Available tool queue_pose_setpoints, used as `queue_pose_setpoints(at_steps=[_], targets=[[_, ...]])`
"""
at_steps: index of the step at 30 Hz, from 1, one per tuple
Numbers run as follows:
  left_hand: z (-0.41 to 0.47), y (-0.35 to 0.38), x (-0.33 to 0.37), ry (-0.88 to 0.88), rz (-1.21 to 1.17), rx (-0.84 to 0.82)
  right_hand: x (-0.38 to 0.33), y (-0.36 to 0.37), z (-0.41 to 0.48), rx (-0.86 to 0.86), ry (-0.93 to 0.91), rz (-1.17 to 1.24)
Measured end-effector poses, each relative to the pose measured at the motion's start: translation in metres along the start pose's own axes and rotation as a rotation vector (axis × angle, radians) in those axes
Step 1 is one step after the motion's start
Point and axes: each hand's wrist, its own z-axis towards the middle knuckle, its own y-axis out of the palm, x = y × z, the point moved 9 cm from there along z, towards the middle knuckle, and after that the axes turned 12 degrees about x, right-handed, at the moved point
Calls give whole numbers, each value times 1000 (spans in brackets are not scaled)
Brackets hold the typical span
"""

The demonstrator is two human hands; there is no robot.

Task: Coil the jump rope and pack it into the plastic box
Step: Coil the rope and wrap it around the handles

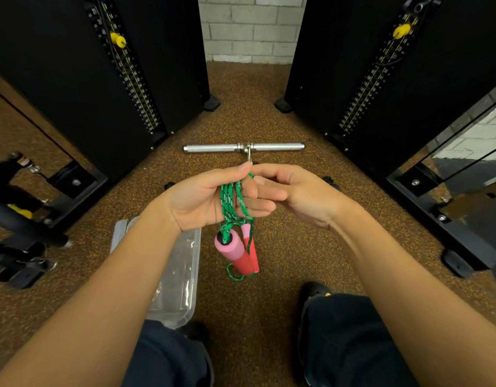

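Above the floor [269,113], the left hand [202,202] grips the coiled rope [230,202], right hand [297,194] pinching its top loop, handles [235,252] dangling; loosening either hold could spill coils beside the box [182,275]

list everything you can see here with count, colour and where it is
jump rope: 1, green cord, pink-and-red handles, coiled, held mid-frame
plastic box: 1, clear, on the floor under the left forearm
cable-machine bar: 1, silver, on the floor ahead
weight stacks: 2, black, left and right
selector pins: 2, yellow, one per stack
floor: 1, speckled brown
brick wall: 1, pale, far end
trouser legs: 2, dark, bottom edge
left hand: 1, grips the coils
right hand: 1, pinches the cord's top
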Motion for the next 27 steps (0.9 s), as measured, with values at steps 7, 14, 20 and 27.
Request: queue_pose_setpoints(at_steps=[7,14,20,27], targets=[[3,-14,5,13,130,267,-2,-9,5,139,-68,-59],[2,-21,22,131,-234,319,16,-2,7,139,1,-330],[2,-42,32,288,-368,440,20,18,1,58,-102,-808],[8,-43,24,416,696,693,-16,23,-4,149,-388,-877]])
